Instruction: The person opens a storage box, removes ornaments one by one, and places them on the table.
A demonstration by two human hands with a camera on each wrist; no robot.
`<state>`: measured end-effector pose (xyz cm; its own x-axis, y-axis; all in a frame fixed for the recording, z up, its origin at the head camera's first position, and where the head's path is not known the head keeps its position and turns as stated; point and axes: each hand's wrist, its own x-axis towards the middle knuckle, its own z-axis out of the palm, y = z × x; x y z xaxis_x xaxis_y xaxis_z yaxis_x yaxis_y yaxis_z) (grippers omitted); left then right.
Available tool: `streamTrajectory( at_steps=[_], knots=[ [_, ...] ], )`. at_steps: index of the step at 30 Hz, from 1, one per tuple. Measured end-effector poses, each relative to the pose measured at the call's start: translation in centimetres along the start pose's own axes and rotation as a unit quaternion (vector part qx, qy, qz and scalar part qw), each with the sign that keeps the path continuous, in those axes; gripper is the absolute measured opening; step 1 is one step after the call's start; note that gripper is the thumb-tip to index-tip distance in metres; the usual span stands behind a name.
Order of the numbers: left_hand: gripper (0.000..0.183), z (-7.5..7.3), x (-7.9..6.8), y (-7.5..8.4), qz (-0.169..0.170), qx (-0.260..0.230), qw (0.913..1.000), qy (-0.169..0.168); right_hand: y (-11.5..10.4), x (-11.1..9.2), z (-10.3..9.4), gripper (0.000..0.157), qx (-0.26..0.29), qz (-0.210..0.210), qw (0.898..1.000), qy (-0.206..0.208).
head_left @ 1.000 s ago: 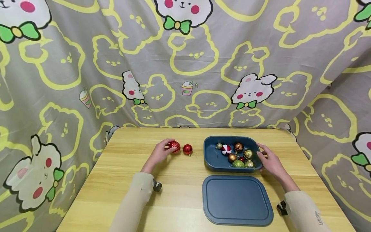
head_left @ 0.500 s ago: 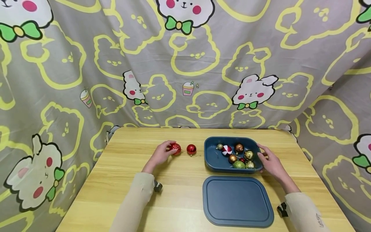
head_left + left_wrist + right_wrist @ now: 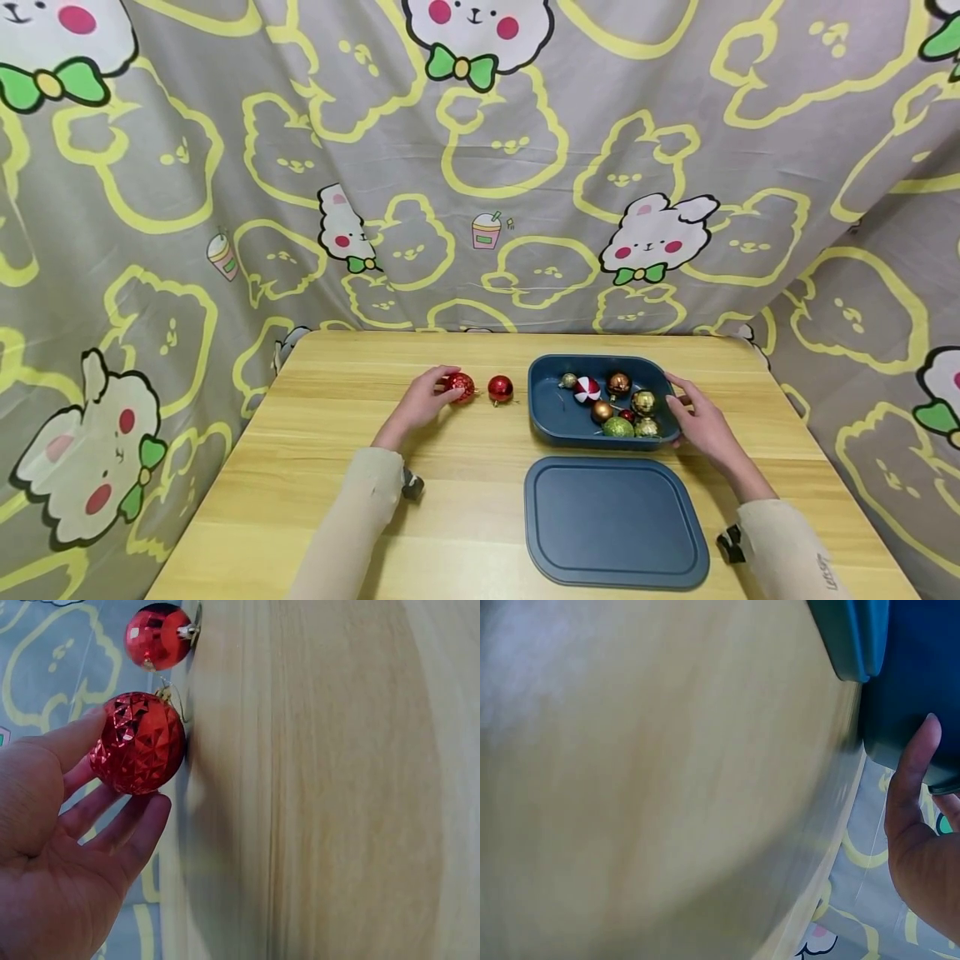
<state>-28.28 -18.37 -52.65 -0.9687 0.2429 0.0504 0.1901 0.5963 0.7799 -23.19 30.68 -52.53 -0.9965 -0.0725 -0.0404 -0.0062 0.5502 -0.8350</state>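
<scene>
My left hand (image 3: pixel 423 402) has its thumb and fingers around a faceted red Christmas bauble (image 3: pixel 139 742), low at the table surface. Just right of it lies a second, shiny red bauble (image 3: pixel 500 389) with a hanging loop. On the right, my right hand (image 3: pixel 701 417) holds the right end of a dark blue box (image 3: pixel 551 429), its thumb against the wall in the right wrist view; part of that hand is out of frame there. Inside the box sit several baubles: a red-and-white one (image 3: pixel 587 389), a green one (image 3: pixel 618 427), and gold and copper ones.
The box's matching blue lid (image 3: pixel 615 521) lies flat in front of the box. Wooden tabletop (image 3: pixel 450 517) stretches between my forearms. A patterned cloth curtain (image 3: pixel 420 275) hangs along the table's back edge and sides.
My left hand has shifted slightly right with the faceted red bauble. The shiny red bauble has also moved right, closer to the box. My right hand and the box look nearly still.
</scene>
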Motion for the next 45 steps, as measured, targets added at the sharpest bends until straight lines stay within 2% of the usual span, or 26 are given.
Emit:
streamTrajectory(
  at_steps=[9,18,22,28,34,38,45],
  knots=[
    [0.052,0.3,0.0,0.1,0.003,-0.033,0.9994,-0.005,0.0,0.1,-0.1,0.058,0.000,-0.003,1.000,0.005],
    [0.053,0.5,-0.2,-0.1,0.002,-0.040,0.9992,-0.004,0.0,0.0,0.0,0.059,-0.002,0.001,1.000,0.003],
    [0.053,0.4,-0.1,0.4,0.009,-0.031,0.9995,0.007,-0.2,0.0,0.0,0.058,-0.002,0.003,1.000,0.002],
    [0.055,0.2,0.0,1.8,0.025,0.007,0.9992,0.032,-0.4,0.0,0.0,0.057,0.001,0.002,1.000,0.002],
    [0.054,1.0,0.5,3.9,0.061,0.027,0.9966,0.048,-0.3,0.1,0.1,0.057,0.001,-0.001,1.000,0.003],
    [0.053,2.1,0.9,5.6,0.086,0.030,0.9950,0.041,-0.3,0.1,0.1,0.057,0.001,-0.005,1.000,0.002],
    [0.050,4.7,1.7,8.5,0.127,0.043,0.9909,0.004,-0.2,0.0,0.0,0.057,0.001,-0.006,1.000,0.003]
  ],
)
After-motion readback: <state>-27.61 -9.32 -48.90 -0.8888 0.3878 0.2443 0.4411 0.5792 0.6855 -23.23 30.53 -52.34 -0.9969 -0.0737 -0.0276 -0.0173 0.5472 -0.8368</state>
